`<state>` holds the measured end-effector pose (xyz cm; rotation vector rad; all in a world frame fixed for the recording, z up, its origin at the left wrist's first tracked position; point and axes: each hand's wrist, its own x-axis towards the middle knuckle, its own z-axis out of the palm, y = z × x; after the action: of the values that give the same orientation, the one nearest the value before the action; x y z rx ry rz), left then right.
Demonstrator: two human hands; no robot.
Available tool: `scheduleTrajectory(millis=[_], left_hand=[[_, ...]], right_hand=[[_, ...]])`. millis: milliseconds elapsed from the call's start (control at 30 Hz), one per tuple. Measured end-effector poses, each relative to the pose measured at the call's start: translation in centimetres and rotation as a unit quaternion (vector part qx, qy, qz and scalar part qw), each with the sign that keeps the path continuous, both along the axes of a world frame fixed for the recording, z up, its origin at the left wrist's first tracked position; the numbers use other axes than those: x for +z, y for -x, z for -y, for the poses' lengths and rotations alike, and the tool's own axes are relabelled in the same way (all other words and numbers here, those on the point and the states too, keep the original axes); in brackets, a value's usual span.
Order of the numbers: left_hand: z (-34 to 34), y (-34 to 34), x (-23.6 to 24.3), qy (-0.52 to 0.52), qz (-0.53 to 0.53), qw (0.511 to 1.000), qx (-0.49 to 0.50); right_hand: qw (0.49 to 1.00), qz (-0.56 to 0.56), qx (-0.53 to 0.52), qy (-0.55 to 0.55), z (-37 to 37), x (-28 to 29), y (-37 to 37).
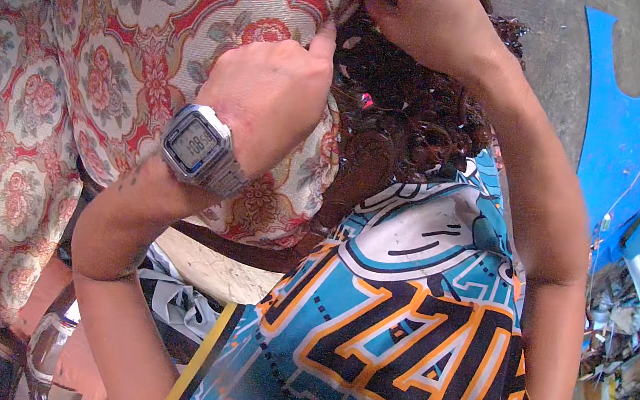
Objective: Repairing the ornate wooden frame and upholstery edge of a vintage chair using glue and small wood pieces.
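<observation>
The floral upholstery lies against the carved dark frame's left side. By that edge, the left hand extends its index; the right hand's fingers bunch, whether holding anything I can't tell.

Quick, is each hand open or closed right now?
Left hand: index finger extended at floral fabric; grip can't be told.
Right hand: fingers curled, partly cut off; grip can't be told.

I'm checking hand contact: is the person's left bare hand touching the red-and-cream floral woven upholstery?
Touching. The head view shows the left hand with its extended index fingertip against the upholstery near its edge, no gap visible.
</observation>
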<state>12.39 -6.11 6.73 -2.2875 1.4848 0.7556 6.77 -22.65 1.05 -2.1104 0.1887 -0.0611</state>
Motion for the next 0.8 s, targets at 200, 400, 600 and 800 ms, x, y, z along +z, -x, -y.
scheduleTrajectory(millis=[200, 400, 600, 800], left_hand=[[0.0, -0.1, -0.1, 0.004, 0.005, 1.0, -0.006], [0.3, -0.1, 0.7, 0.003, -0.043, 0.999, 0.015], [0.8, 0.4, 1.0, 0.004, -0.053, 0.998, 0.022], [0.7, 0.0, 1.1, -0.009, -0.064, 0.998, 0.027]], right_hand=[[0.999, -0.009, 0.019, 0.033, -0.4, -0.3, -0.6], [0.997, -0.043, -0.07, -0.014, -1.4, -0.5, 0.3], [0.966, -0.183, -0.174, -0.044, -1.5, 1.0, 1.6], [0.964, -0.197, -0.149, -0.096, -2.3, 0.0, 1.1]])
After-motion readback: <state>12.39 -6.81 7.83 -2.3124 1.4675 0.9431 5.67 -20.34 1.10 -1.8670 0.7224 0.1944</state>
